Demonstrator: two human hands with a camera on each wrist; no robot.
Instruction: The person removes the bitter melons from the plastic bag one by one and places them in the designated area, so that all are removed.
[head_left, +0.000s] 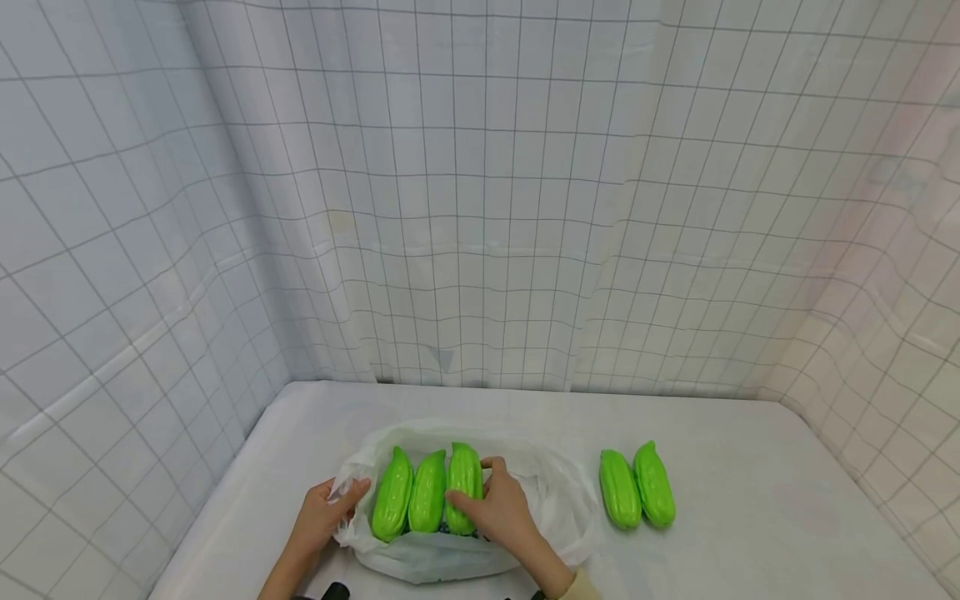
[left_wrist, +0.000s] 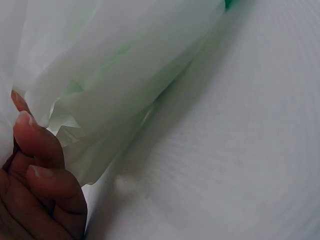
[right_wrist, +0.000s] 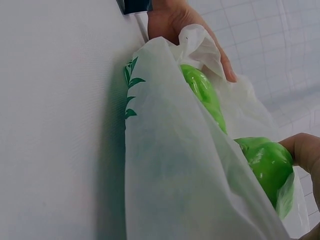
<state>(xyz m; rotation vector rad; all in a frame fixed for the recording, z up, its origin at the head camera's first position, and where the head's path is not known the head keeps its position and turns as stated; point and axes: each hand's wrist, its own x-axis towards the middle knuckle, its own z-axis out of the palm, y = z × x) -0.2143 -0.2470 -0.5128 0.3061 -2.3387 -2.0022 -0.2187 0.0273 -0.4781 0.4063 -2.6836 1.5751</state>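
Observation:
A white plastic bag (head_left: 551, 500) lies open on the white table, with green leaf prints on its side in the right wrist view. Three glossy green gourd-shaped pieces sit side by side in its mouth: a left one (head_left: 392, 497), a middle one (head_left: 427, 493) and a right one (head_left: 464, 479). My right hand (head_left: 507, 510) grips the right one between thumb and fingers. At the bag's left edge, my left hand (head_left: 321, 517) holds the rim, its fingers (left_wrist: 47, 185) curled at the plastic. What lies under the pieces is mostly hidden; dark bits show there.
Two more green gourd-shaped pieces, one (head_left: 620, 490) beside another (head_left: 655, 486), lie on the table (head_left: 750, 500) right of the bag. White sheets with a grid pattern (head_left: 480, 208) hang behind the table and on both sides.

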